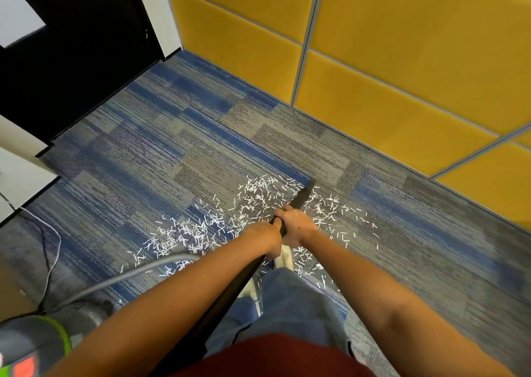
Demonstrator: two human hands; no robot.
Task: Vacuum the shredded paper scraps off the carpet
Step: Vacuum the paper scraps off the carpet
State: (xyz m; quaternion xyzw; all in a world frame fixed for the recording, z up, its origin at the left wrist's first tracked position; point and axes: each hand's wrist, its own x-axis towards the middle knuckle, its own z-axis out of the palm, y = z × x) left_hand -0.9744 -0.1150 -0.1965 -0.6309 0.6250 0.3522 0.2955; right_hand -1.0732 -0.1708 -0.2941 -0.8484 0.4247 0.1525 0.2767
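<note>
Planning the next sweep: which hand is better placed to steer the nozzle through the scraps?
Right, probably. The right hand grips the wand farther forward, nearest the nozzle, which lies among the paper scraps. The left hand grips just behind it, better for pushing.

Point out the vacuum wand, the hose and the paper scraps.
vacuum wand (302, 195), head view, black tapered tip
hose (161, 261), head view, grey ribbed stretch
paper scraps (198, 231), head view, dense middle patch

Scraps (253, 201) lie on carpet (172, 152), w/ wand (301, 197) reaching scraps' far edge. Wall panels (402, 75) behind & R of scraps; door (71, 60) far-L of scraps, vacuum body (34, 345) near-L.
</note>
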